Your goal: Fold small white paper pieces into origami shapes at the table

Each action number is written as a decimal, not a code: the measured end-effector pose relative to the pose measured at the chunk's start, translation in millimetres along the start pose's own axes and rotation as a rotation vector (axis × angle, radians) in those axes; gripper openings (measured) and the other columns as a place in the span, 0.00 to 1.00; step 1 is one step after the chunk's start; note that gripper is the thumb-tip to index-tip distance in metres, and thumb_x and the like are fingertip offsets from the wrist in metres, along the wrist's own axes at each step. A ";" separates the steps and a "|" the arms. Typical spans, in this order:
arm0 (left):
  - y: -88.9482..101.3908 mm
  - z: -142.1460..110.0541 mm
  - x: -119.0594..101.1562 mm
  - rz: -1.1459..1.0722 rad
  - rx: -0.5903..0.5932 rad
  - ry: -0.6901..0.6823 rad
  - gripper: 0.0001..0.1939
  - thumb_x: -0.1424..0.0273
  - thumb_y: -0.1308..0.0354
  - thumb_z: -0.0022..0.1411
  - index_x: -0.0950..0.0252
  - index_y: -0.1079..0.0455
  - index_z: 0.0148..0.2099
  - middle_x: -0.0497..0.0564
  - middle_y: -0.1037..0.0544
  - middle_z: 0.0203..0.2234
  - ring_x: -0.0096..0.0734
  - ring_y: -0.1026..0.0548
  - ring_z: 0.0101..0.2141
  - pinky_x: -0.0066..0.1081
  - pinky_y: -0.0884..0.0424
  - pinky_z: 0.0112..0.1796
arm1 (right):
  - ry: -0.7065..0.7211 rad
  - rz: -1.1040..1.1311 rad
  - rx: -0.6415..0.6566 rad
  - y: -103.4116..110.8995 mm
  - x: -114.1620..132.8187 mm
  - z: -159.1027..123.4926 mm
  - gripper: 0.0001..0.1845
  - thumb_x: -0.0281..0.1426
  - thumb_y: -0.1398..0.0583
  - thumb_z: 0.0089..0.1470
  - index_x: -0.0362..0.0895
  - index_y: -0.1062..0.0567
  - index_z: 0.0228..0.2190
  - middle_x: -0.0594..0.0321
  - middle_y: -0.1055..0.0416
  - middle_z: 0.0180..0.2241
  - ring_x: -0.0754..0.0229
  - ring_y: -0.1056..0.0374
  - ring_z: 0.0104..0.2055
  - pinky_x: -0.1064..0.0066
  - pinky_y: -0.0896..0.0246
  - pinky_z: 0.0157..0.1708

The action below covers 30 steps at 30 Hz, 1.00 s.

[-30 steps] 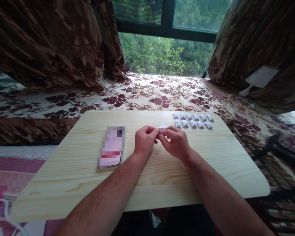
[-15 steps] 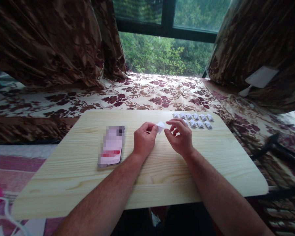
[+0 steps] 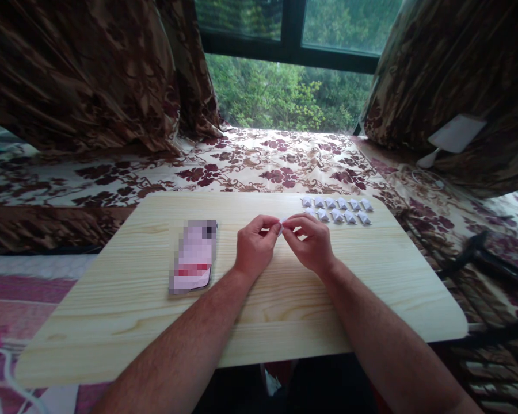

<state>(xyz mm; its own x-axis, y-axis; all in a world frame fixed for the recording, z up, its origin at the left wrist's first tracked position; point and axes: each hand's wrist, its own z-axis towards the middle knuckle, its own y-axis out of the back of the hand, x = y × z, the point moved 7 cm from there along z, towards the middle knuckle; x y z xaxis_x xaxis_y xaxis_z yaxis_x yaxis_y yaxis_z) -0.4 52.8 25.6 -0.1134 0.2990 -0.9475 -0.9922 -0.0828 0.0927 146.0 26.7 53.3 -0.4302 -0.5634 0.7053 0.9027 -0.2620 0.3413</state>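
Observation:
My left hand (image 3: 254,248) and my right hand (image 3: 311,245) meet over the middle of the pale wooden table (image 3: 125,322). Both pinch one small folded piece of white paper (image 3: 281,223) between thumbs and fingertips; only a sliver of it shows. Just beyond my right hand, several small folded white paper pieces (image 3: 336,210) lie in two neat rows near the table's far right edge.
A phone (image 3: 193,257) lies flat on the table left of my left hand. Behind the table runs a floral-patterned ledge (image 3: 259,164) under a window, with brown floral curtains (image 3: 77,75) on both sides. A dark chair frame (image 3: 492,259) stands at the right.
Half a second ago my right hand had let go of the paper and its fingers were apart. Now it pinches the paper again with my left hand, so less of it shows.

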 end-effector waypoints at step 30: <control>1.0 -0.7 -9.6 0.077 0.024 -0.123 0.03 0.69 0.35 0.54 0.60 0.20 0.32 0.49 0.19 0.29 0.32 0.23 0.33 0.31 0.28 0.39 | 0.078 -0.077 0.044 1.3 2.7 1.1 0.06 0.24 0.40 0.54 0.46 0.23 0.31 0.63 0.25 0.30 0.62 0.30 0.32 0.68 0.31 0.34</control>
<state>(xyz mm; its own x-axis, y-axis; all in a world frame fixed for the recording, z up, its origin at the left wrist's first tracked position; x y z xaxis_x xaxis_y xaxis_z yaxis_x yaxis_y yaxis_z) -0.3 49.2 34.6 -0.1928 0.4067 -0.8930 -0.9812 -0.0877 0.1719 146.0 25.7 56.3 -0.4944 -0.6028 0.6263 0.8653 -0.2727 0.4207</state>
